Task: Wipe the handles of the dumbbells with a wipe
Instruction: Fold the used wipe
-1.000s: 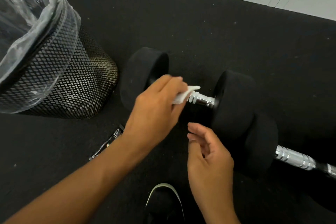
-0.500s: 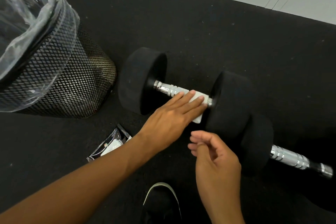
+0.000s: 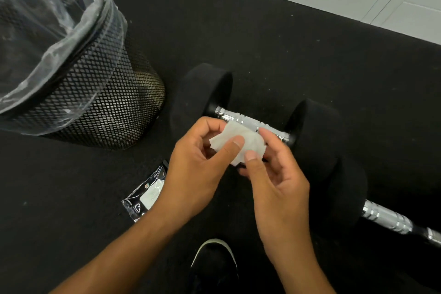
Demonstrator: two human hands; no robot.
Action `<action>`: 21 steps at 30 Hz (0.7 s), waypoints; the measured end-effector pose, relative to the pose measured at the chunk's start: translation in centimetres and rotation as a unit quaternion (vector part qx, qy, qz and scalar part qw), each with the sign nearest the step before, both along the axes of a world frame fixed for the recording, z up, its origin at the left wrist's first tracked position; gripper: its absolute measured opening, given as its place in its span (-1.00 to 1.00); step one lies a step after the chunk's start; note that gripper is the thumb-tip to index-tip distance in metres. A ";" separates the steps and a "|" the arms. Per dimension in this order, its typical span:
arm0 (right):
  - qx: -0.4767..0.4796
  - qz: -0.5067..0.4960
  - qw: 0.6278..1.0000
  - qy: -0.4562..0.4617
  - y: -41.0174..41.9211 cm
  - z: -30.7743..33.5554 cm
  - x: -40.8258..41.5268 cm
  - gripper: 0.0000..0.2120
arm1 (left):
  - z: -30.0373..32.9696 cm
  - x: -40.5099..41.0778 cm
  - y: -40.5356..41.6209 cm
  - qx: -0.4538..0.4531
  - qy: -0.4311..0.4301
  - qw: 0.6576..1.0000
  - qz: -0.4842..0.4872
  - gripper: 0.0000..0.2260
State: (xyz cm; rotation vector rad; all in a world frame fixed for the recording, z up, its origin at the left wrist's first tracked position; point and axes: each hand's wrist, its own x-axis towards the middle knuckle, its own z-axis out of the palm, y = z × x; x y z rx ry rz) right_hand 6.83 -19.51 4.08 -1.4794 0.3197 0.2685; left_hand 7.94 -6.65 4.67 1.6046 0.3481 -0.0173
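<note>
- Head view: both hands have come off the bar and met just in front of it. The left hand (image 3: 198, 169) and the right hand (image 3: 274, 179) each pinch the white wipe (image 3: 238, 144) between thumb and fingers, with the remaining fingers loosely curled.
- Half a second ago the left hand lay flat, pressing the wipe along the chrome handle (image 3: 250, 124) of the nearer dumbbell (image 3: 312, 131); now the wipe is lifted clear and bunched between the two thumbs, while the right hand, which was hanging idle, has come up to share it.
- My reading (only a guess) is that the wipe is being refolded or turned to a fresh face, so the first handle may be done or nearly so.
- Beyond the fingertips, the handle sits bare between its two black heads; I cannot tell from here whether it looks wet.
- Off to the right of the right hand, the second dumbbell's handle (image 3: 386, 219) sticks out from behind a black head, with no wipe on it yet, so it probably comes next.
- Left of the left wrist, a torn foil sachet (image 3: 145, 196) lies on the black floor mat (image 3: 262, 38); further left stands a mesh bin (image 3: 90, 102) with a clear liner.
- Below the hands, the toe of a dark shoe (image 3: 214, 260) shows.
</note>
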 end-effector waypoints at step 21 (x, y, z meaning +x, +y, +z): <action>0.006 0.187 0.956 -0.227 14.9 12.8 8.7 -0.88 | 11.0 3.0 10.8 -0.040 -0.216 0.930 0.295 -0.91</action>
